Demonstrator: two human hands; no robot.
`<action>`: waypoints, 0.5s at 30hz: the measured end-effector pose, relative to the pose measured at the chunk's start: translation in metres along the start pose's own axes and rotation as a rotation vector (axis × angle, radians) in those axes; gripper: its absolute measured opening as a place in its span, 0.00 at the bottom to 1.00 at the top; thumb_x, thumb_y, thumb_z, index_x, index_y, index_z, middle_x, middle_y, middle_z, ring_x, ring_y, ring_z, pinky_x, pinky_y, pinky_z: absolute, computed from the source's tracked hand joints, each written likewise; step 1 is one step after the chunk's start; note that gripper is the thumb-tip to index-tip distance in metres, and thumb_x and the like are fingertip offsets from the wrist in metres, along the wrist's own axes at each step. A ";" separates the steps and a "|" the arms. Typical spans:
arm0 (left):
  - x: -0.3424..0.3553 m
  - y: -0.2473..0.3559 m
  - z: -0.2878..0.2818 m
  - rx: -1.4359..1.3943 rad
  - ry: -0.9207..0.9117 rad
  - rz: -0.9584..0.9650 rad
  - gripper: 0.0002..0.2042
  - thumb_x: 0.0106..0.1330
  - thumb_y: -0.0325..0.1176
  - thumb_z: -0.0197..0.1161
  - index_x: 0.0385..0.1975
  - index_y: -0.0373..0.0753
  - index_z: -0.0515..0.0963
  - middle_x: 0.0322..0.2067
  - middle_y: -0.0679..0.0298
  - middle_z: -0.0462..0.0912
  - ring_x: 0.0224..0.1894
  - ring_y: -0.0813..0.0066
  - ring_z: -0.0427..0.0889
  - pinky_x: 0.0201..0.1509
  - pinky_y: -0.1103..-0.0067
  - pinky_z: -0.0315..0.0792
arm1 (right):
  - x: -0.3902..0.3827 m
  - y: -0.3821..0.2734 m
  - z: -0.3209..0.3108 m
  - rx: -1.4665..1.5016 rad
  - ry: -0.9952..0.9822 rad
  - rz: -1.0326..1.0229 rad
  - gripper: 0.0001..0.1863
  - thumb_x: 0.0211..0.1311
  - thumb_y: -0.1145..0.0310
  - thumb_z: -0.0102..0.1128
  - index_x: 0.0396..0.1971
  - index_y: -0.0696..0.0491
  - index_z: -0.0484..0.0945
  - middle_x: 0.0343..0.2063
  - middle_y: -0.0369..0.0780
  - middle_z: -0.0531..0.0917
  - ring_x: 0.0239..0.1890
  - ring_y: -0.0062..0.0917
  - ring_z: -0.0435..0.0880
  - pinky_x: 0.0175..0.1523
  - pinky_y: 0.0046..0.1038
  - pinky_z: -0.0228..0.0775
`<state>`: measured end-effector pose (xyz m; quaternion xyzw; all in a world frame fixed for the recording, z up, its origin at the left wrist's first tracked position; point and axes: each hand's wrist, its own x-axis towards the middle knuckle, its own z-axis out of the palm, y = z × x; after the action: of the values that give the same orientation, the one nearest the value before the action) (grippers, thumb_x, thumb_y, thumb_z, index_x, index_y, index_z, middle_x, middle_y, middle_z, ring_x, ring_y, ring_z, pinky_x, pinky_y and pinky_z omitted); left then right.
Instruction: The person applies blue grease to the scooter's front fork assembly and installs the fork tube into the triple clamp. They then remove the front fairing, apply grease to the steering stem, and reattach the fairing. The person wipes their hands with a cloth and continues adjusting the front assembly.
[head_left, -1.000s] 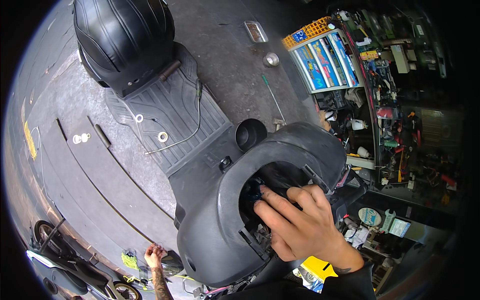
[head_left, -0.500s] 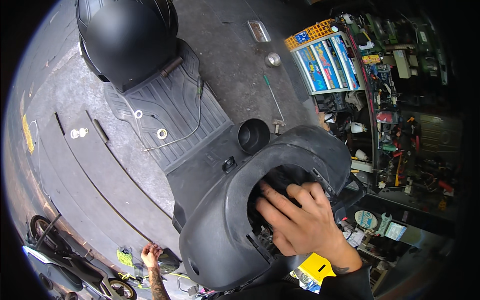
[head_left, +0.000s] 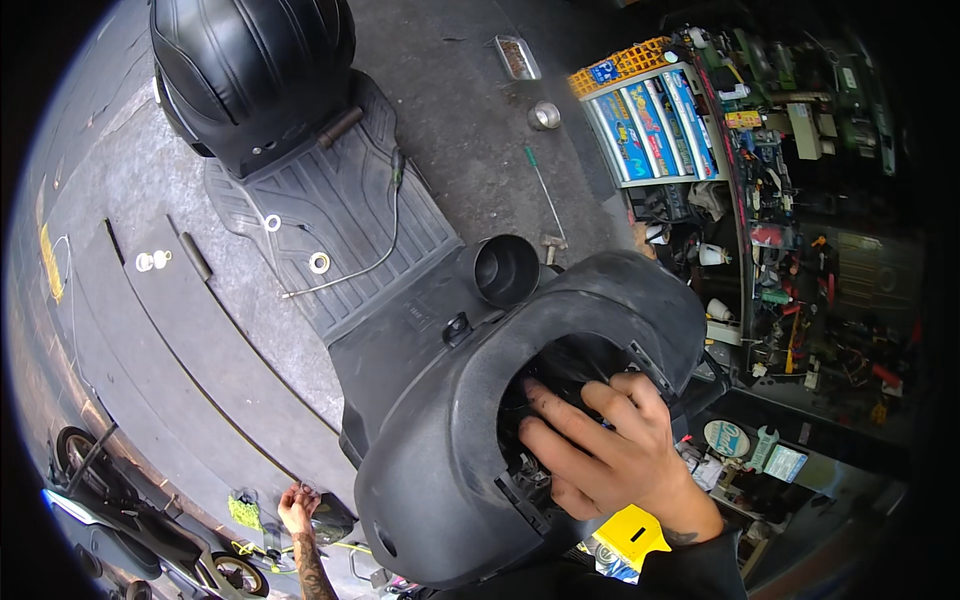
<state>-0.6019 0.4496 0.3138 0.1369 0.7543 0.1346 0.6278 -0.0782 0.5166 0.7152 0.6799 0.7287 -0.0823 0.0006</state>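
A black scooter's front cover [head_left: 430, 430] fills the lower middle, with a wide round opening in its top. My right hand [head_left: 610, 450] reaches into that opening with bent fingers. The fingertips are lost in the dark inside, so what they grip cannot be made out. Parts of the dark cavity [head_left: 570, 360] show beyond the knuckles. Lower left, my left hand [head_left: 297, 508] is closed in a pinch beside a dark rounded part [head_left: 333, 517]. Whatever lies between its fingers is too small to name.
A cable [head_left: 388, 235] and two pale rings lie on the scooter's ribbed footboard [head_left: 350, 215], below the black seat [head_left: 255, 75]. A black cup [head_left: 505, 270] stands behind the cover. Right are a blue-fronted cabinet [head_left: 650, 130] and cluttered shelves. A motorcycle [head_left: 120, 550] stands lower left.
My right hand has shifted slightly to the right, its fingers still inside the opening. The left hand has moved only a little. The view has shifted slightly.
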 end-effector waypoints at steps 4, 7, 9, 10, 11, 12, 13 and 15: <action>-0.002 0.002 -0.003 -0.006 -0.002 -0.009 0.09 0.72 0.19 0.56 0.50 0.30 0.76 0.38 0.56 0.86 0.35 0.64 0.89 0.41 0.70 0.89 | 0.001 0.001 -0.001 0.009 -0.037 0.006 0.25 0.48 0.61 0.59 0.49 0.48 0.85 0.55 0.43 0.85 0.43 0.34 0.80 0.45 0.35 0.72; 0.000 0.002 -0.009 0.024 0.011 0.014 0.10 0.72 0.20 0.58 0.51 0.30 0.76 0.39 0.56 0.87 0.35 0.65 0.89 0.40 0.72 0.89 | 0.001 0.002 0.000 0.016 -0.035 -0.004 0.26 0.49 0.62 0.60 0.52 0.48 0.84 0.55 0.44 0.85 0.43 0.34 0.81 0.43 0.34 0.73; 0.004 0.003 -0.016 0.074 0.002 0.056 0.11 0.73 0.22 0.59 0.52 0.30 0.76 0.40 0.57 0.87 0.36 0.66 0.89 0.39 0.73 0.88 | 0.001 0.001 0.002 0.027 -0.027 0.004 0.25 0.49 0.62 0.59 0.50 0.48 0.85 0.55 0.43 0.85 0.43 0.34 0.80 0.45 0.35 0.71; 0.006 0.004 -0.019 0.026 -0.012 0.030 0.11 0.73 0.22 0.59 0.52 0.30 0.76 0.40 0.57 0.87 0.36 0.66 0.89 0.39 0.73 0.88 | 0.000 0.000 0.002 0.034 -0.026 0.018 0.24 0.49 0.62 0.59 0.48 0.48 0.86 0.56 0.43 0.86 0.43 0.34 0.79 0.47 0.36 0.70; 0.008 0.008 -0.022 0.021 -0.023 0.036 0.11 0.73 0.22 0.60 0.53 0.30 0.76 0.40 0.57 0.87 0.36 0.66 0.89 0.39 0.73 0.87 | 0.000 -0.001 0.003 0.039 0.000 0.028 0.22 0.49 0.62 0.58 0.46 0.48 0.87 0.56 0.42 0.86 0.43 0.33 0.78 0.49 0.37 0.68; 0.008 0.012 -0.025 0.037 0.008 0.026 0.12 0.73 0.22 0.60 0.53 0.30 0.76 0.40 0.57 0.87 0.36 0.66 0.89 0.39 0.73 0.87 | 0.000 -0.001 0.003 0.045 -0.014 0.032 0.24 0.49 0.62 0.58 0.49 0.49 0.86 0.56 0.43 0.86 0.43 0.34 0.79 0.47 0.36 0.70; 0.008 0.019 -0.026 -0.008 0.003 0.039 0.12 0.73 0.23 0.62 0.53 0.31 0.77 0.40 0.58 0.87 0.37 0.66 0.89 0.40 0.73 0.87 | -0.001 0.000 0.002 0.051 -0.004 0.031 0.25 0.50 0.63 0.59 0.51 0.49 0.85 0.56 0.44 0.85 0.42 0.34 0.80 0.45 0.35 0.71; 0.002 0.041 -0.027 -0.056 -0.021 0.133 0.14 0.74 0.26 0.65 0.56 0.30 0.77 0.41 0.58 0.88 0.38 0.68 0.89 0.42 0.75 0.86 | -0.005 0.000 -0.001 0.094 0.030 0.045 0.27 0.51 0.64 0.59 0.55 0.49 0.84 0.56 0.46 0.85 0.42 0.35 0.81 0.43 0.34 0.72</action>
<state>-0.6271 0.4877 0.3323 0.1703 0.7329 0.1956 0.6290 -0.0781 0.5117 0.7164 0.6964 0.7086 -0.1061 -0.0406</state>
